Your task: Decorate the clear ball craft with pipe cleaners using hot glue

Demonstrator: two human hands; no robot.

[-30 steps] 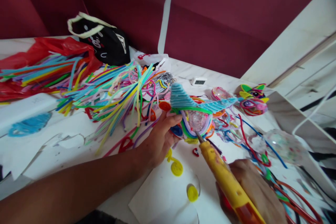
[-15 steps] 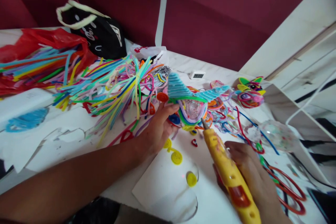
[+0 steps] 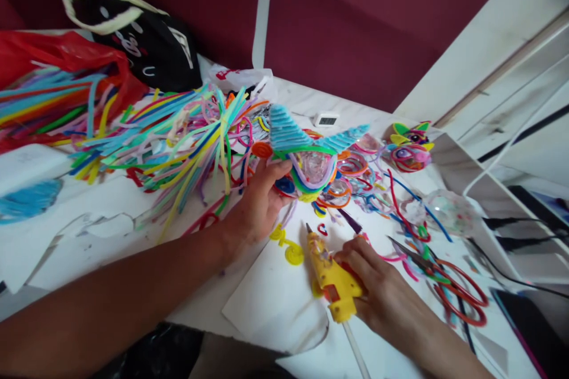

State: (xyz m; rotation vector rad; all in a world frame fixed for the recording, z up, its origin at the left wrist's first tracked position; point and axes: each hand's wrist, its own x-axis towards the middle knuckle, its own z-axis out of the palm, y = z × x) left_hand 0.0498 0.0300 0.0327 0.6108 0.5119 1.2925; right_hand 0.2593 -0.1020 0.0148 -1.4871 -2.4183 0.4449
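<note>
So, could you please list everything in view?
craft piece: one, multicoloured, centre
glue gun: one, yellow, front centre
table: one, white, middle
pipe cleaners: many, mixed, across table
coils: at least two, yellow, front centre
sheets: several, white, front, left
scissors: one, red-handled, right
clear shape: one, transparent, right
figure: at least one, multicoloured, back right
digital display: one, white, back centre
white bag: one, white, back centre
tote: one, black, back left
red bag: one, red, far left
blue bundle: one, blue, left
dark slab: one, black, lower right
backdrop: one, maroon, behind
left grip: one, bare, holding craft piece
right grip: one, bare, holding glue gun
</note>
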